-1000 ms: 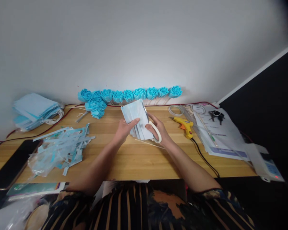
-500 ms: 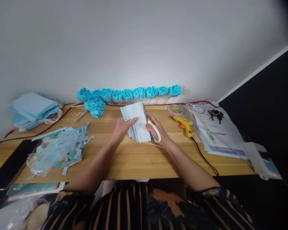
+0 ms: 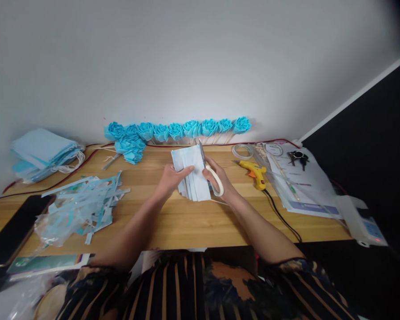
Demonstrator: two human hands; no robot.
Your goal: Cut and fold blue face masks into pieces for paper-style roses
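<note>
In my left hand [image 3: 173, 178] is a pale blue and white pleated face mask [image 3: 197, 180], which looks layered; the thumb presses on its face and the other fingers are mostly hidden behind it. My right hand [image 3: 222, 182] grips white-handled scissors [image 3: 217, 181] by the loops. Their blades [image 3: 201, 149] point away from me along the mask's right edge, the tips rising past its top corner. How far the blades are apart I cannot tell. A thin pale strand [image 3: 220, 202] lies on the table below the right hand.
Blue flowers [image 3: 176, 131] line the wall. Left are stacked masks [image 3: 43, 146], cut strips [image 3: 93, 204] and a black phone [image 3: 20, 226]. A yellow glue gun [image 3: 255, 173] with a black cord, a tape roll [image 3: 242, 151], papers [image 3: 306, 186] and keys [image 3: 298, 159] lie right.
The mask has shifted slightly right and down in my left hand. The scissors' blades now show plainly beyond the mask's top right corner, where they were mostly hidden before.
</note>
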